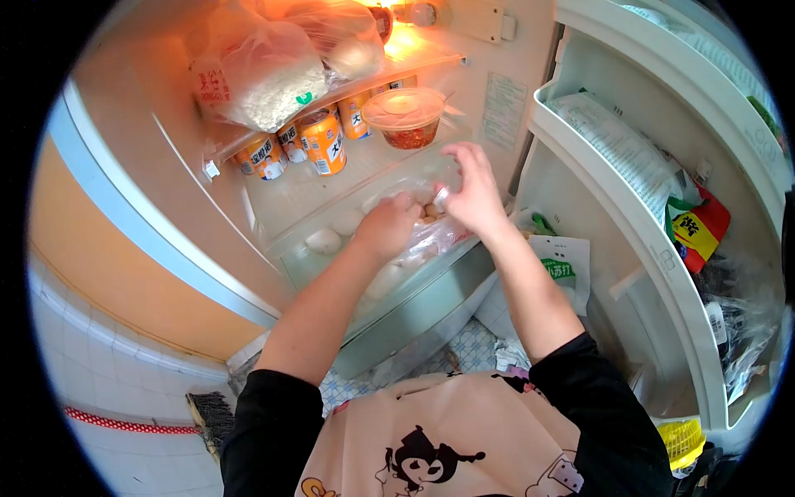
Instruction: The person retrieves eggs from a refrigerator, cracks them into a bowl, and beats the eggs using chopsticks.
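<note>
Clear plastic forms the crumpled bag (432,243) that lies at the right end of a pale green, translucent drawer (406,308), close to the front edge. Small, rounded brownish things (431,213) show in its mouth. The left hand (389,225) is at the left side of that mouth with its fingers curled in; whether they grip anything, I cannot tell. The right hand (475,189) is at the opposite side, thumb and fingers curved and spread apart, the thumb beside the film. White, rounded objects (323,241) sit toward the drawer's left end.

Behind, on the pale refrigerator shelf (281,197), orange cans with white lettering (323,145) stand toward the left edge, and a round, clear lidded tub with red contents (406,134) is nearer the right edge. Above them, a whitish plastic bag with red print (277,87) rests on the upper shelf.
</note>
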`<act>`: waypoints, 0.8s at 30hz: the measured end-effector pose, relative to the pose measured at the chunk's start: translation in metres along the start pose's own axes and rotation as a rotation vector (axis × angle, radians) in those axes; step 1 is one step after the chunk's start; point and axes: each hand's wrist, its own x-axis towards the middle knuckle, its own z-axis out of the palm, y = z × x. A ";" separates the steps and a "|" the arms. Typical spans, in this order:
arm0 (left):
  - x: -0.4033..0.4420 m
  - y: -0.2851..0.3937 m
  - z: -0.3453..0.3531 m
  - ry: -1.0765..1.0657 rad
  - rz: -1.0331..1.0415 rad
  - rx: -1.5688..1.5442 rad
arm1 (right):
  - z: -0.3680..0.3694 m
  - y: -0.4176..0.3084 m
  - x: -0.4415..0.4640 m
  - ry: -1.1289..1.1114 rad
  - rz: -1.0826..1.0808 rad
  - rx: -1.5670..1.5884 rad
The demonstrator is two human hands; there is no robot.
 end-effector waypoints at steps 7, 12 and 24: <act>0.007 -0.002 0.004 -0.130 0.008 -0.265 | -0.010 0.011 -0.003 -0.720 0.200 0.481; 0.018 0.000 -0.003 -0.330 -0.250 -0.059 | -0.020 0.026 -0.009 -1.028 0.136 -0.268; 0.000 0.007 -0.013 -0.393 -0.209 0.143 | 0.028 -0.011 0.021 -0.985 0.327 -0.092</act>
